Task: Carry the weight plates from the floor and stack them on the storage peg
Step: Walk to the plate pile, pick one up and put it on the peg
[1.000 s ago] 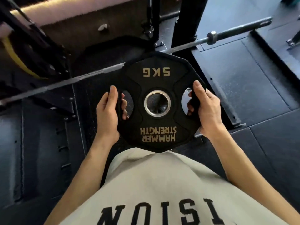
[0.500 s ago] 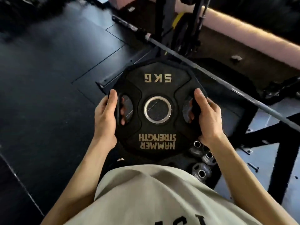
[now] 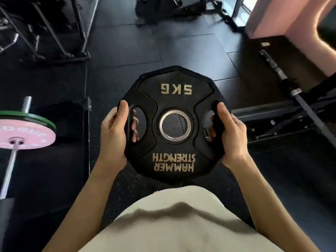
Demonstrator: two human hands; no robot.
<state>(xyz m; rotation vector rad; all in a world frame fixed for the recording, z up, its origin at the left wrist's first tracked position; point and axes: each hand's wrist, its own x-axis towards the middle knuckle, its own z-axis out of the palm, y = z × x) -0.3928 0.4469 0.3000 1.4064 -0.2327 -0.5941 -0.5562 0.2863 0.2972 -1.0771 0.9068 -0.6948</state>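
Note:
A black 5 kg weight plate [image 3: 175, 99] with gold lettering and a steel centre ring is held flat in front of my chest, above the dark floor. My left hand [image 3: 113, 131] grips its left handle slot, fingers through the opening. My right hand [image 3: 231, 132] grips the right handle slot the same way. No storage peg can be made out in this view.
A barbell with a pink plate [image 3: 23, 133] and a green plate [image 3: 39, 118] lies at the left. Another barbell [image 3: 298, 95] lies on a black frame at the right. Folded metal racks [image 3: 45, 33] stand at the back left, a pink wall [image 3: 283, 17] at the back right.
The view has swung round: the rack and the bar behind the plate are gone, and the pink-plated barbell now shows at the left. Both hands keep the same grip on the plate.

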